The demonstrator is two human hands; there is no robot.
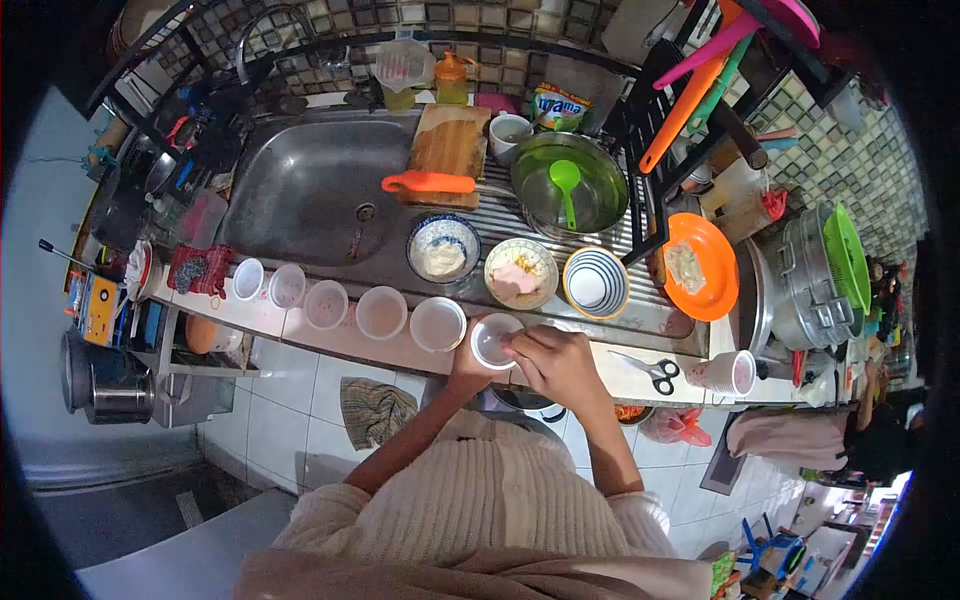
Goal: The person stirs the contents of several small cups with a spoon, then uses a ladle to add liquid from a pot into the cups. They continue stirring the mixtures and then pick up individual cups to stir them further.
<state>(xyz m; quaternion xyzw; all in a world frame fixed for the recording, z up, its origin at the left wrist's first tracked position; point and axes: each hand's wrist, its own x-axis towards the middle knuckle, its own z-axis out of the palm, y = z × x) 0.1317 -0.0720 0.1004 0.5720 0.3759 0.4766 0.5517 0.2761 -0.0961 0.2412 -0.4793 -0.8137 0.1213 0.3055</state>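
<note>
A small white plastic cup (492, 352) is upright at the counter's front edge, between my two hands. My left hand (466, 366) is wrapped round its left side. The bent fingers of my right hand (553, 362) grip its right rim, their tips partly hidden by the knuckles. To the left, several similar cups stand in a row along the counter, the nearest cup (438, 325) close to my left hand. Scissors (650, 371) lie to the right of my right hand, and beyond them a stack of cups (735, 373) rests on its side.
Behind the cups are a bowl of white powder (444, 252), a bowl with pink contents (520, 276) and a striped bowl (596, 284). An orange plate (712, 285) is at right. Farther back are the sink (300, 185), a cutting board (450, 140) and a green-lined pot (590, 150).
</note>
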